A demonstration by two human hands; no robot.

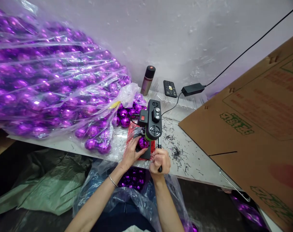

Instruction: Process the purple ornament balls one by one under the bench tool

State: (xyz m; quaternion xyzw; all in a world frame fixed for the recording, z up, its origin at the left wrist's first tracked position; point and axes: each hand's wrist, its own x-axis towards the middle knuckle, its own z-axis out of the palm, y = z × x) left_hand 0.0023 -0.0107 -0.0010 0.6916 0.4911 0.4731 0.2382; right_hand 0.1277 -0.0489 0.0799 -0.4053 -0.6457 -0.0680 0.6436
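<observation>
My left hand (131, 151) has its fingers and thumb around a shiny purple ball ornament (143, 142), steadying it beneath the head of a small black bench press (154, 112). The press has a red switch (142, 118), round vents and knobs on top. My right hand (160, 160) is wrapped in a fist around the press's lever handle (159, 141), whose black tip pokes out below the fingers. Under the press lies a red sheet (130, 138). Where the press head meets the ball is partly hidden from above.
A big clear bag (49, 77) of purple balls fills the left, with loose balls (125, 121) by its mouth. Small black pins (177, 153) litter the table (199, 167). A bottle (148, 80), phone (170, 88), power adapter (193, 89) and cardboard box (257, 129) stand around. More balls (133, 178) sit below in plastic.
</observation>
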